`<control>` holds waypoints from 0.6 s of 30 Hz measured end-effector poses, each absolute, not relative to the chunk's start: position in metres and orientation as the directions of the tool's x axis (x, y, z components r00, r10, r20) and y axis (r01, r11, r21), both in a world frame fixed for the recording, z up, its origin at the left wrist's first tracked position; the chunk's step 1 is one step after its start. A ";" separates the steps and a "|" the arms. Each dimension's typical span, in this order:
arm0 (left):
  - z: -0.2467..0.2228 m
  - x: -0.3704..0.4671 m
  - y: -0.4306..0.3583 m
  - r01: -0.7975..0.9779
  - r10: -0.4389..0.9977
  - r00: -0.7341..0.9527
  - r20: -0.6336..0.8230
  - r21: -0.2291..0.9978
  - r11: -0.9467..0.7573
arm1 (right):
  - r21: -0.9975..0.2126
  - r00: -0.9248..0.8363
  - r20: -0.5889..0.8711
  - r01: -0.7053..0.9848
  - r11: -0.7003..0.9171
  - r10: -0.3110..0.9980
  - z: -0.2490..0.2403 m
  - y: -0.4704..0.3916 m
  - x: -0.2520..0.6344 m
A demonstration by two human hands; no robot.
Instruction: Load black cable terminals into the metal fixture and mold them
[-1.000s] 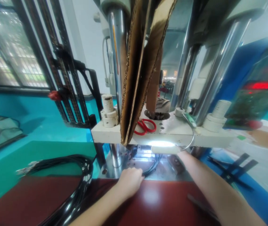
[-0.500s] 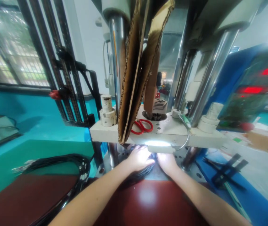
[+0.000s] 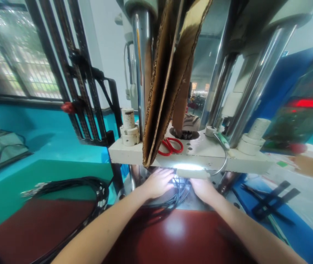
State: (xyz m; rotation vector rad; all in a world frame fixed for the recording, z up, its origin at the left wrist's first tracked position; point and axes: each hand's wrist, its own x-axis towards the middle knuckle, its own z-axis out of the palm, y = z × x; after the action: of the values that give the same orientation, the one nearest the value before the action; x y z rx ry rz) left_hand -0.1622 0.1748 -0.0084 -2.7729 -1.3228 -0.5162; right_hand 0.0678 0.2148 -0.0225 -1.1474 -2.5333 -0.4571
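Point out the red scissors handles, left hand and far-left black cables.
Red scissors handles [image 3: 170,145]: head view, where the loops meet.
Left hand [image 3: 157,184]: head view, back of hand.
Far-left black cables [image 3: 75,182]: head view, top of their curve.

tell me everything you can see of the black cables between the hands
The black cables are thin, smooth and glossy, apparently rubber- or plastic-coated, and loosely bunched. They curve from the brightly lit area between the left hand and right hand, over the metal base, towards the left. Their ends and any hand contact aren't clear.
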 end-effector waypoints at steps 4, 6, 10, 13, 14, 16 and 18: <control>-0.005 -0.147 0.176 0.773 0.746 0.544 0.384 0.116 -0.623 | 0.166 -0.670 0.395 0.725 0.668 0.629 -0.016 0.210 0.065; -0.005 -0.141 0.176 0.760 0.734 0.551 0.398 0.125 -0.638 | 0.160 -0.681 0.381 0.714 0.681 0.625 -0.014 0.209 0.063; -0.003 -0.132 0.178 0.741 0.722 0.558 0.410 0.146 -0.655 | 0.145 -0.667 0.343 0.734 0.664 0.662 -0.016 0.212 0.057; 0.000 -0.128 0.180 0.728 0.701 0.579 0.417 0.122 -0.674 | 0.147 -0.667 0.315 0.737 0.660 0.675 -0.018 0.214 0.053; 0.001 -0.127 0.181 0.727 0.698 0.586 0.412 0.112 -0.677 | 0.148 -0.670 0.306 0.735 0.661 0.677 -0.019 0.214 0.053; 0.000 -0.127 0.183 0.734 0.703 0.589 0.399 0.100 -0.672 | 0.150 -0.678 0.287 0.729 0.667 0.676 -0.018 0.214 0.053; -0.002 -0.128 0.184 0.744 0.707 0.583 0.400 0.088 -0.662 | 0.152 -0.687 0.272 0.722 0.674 0.674 -0.015 0.213 0.054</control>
State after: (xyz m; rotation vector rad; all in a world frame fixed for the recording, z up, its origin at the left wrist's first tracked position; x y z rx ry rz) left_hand -0.1282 0.1844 -0.0020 -2.7144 -1.2478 -0.6259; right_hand 0.0539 0.2129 -0.0151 -1.1364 -2.6945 -0.3691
